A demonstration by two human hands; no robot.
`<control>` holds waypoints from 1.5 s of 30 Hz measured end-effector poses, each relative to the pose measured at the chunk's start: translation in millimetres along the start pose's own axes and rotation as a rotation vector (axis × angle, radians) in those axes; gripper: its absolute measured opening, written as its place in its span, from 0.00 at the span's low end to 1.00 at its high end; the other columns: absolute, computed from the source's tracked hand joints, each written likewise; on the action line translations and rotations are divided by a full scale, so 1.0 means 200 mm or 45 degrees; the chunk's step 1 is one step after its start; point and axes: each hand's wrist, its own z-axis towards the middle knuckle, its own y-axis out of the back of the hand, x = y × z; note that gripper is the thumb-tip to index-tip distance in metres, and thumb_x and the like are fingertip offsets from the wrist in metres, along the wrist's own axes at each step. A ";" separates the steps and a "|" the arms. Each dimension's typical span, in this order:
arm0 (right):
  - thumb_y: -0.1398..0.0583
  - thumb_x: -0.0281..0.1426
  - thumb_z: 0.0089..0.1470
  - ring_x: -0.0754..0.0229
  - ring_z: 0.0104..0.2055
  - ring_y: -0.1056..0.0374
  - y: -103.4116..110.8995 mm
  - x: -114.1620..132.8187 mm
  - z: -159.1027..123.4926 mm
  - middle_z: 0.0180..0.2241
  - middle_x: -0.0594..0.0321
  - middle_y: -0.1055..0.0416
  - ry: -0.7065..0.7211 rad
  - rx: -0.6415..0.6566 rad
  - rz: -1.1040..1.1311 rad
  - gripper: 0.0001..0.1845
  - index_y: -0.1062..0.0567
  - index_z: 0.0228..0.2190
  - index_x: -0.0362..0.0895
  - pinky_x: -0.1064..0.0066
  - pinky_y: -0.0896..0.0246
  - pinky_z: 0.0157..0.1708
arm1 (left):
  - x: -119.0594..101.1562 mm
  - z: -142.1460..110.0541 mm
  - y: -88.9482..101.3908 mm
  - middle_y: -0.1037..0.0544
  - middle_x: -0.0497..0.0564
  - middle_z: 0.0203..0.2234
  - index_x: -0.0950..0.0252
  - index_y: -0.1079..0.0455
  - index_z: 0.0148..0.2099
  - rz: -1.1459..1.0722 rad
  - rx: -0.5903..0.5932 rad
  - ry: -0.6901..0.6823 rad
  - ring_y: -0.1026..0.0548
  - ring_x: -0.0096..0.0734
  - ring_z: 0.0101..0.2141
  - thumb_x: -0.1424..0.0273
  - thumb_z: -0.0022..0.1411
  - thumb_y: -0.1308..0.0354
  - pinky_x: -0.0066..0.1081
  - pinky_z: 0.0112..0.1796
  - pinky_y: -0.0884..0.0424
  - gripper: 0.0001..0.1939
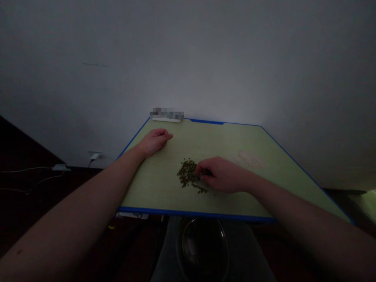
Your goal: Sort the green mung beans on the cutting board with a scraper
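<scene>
One heap of dark green beans [187,173] on the tabletop [160,192], the right hand [223,175] at its right side.
The right hand is curled, its fingertips [199,170] at the heap; whether it grips any beans, I cannot tell. A few beans trail toward the near side. The left hand [154,143], loosely closed and empty, rests well apart toward the far left. Open room lies between the heap and the near blue edge [194,213], beyond which sits a glass bowl [202,246]. A pale patch [249,159] lies right of the hand.
</scene>
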 end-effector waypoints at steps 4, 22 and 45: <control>0.46 0.24 0.48 0.66 0.26 0.39 0.00 0.00 0.01 0.27 0.63 0.29 0.046 -0.016 -0.038 0.10 0.27 0.32 0.42 0.75 0.49 0.26 | 0.00 0.00 0.00 0.43 0.41 0.11 0.65 0.42 0.22 0.013 0.011 0.004 0.46 0.17 0.13 0.62 0.50 0.43 0.24 0.16 0.53 0.15; 0.45 0.24 0.48 0.64 0.31 0.36 0.02 0.04 0.09 0.32 0.62 0.27 0.234 0.176 -0.055 0.11 0.26 0.35 0.43 0.74 0.46 0.31 | 0.01 0.00 0.00 0.43 0.41 0.11 0.64 0.44 0.22 0.031 0.045 -0.022 0.46 0.17 0.13 0.60 0.51 0.44 0.25 0.16 0.54 0.16; 0.46 0.26 0.50 0.66 0.25 0.39 -0.01 -0.03 -0.14 0.24 0.64 0.30 -0.088 0.041 0.056 0.10 0.27 0.35 0.42 0.74 0.49 0.26 | -0.01 -0.01 0.00 0.44 0.40 0.11 0.64 0.44 0.22 0.052 0.034 -0.011 0.47 0.17 0.13 0.61 0.51 0.44 0.25 0.16 0.53 0.16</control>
